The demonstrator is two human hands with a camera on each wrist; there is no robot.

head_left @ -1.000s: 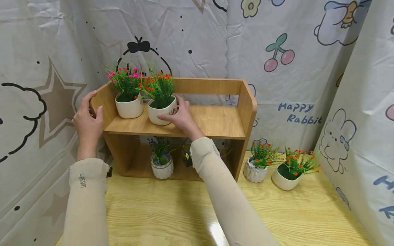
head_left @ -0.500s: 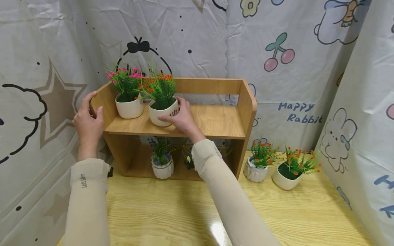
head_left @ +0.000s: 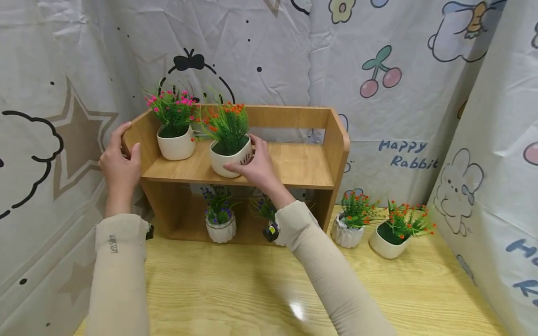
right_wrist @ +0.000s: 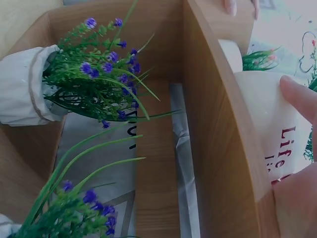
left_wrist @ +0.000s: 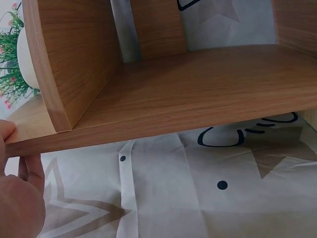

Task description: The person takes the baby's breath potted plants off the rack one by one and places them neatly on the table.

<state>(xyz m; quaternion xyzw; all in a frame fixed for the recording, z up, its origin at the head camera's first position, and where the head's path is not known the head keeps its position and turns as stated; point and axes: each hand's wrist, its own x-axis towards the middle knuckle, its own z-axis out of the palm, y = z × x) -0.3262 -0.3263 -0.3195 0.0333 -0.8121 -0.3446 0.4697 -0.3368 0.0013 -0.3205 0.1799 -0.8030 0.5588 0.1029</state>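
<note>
My right hand (head_left: 265, 170) grips a white potted plant (head_left: 227, 163) with orange flowers from its right side, thumb at the front. It is over the upper board of the wooden shelf (head_left: 298, 163), near the front edge; whether its base touches cannot be told. "Life" in red shows on the pot (right_wrist: 262, 114) in the right wrist view. My left hand (head_left: 121, 170) holds the shelf's left side panel, thumb and fingers on opposite faces, as the left wrist view of that panel (left_wrist: 29, 144) also shows. A white pot with pink flowers (head_left: 175, 147) stands at the upper board's left end.
On the lower level stand a ribbed white pot with purple flowers (head_left: 220, 228) and another purple-flowered plant (head_left: 266, 207), partly behind my right forearm. Right of the shelf, a ribbed pot (head_left: 348, 233) and a smooth pot (head_left: 388, 245), both with orange-red flowers, stand on the table (head_left: 218, 289).
My right hand has moved the orange-flowered potted plant to the right and slightly toward the shelf's front edge, widening the gap from the pink-flowered one. My left hand has stayed on the side panel.
</note>
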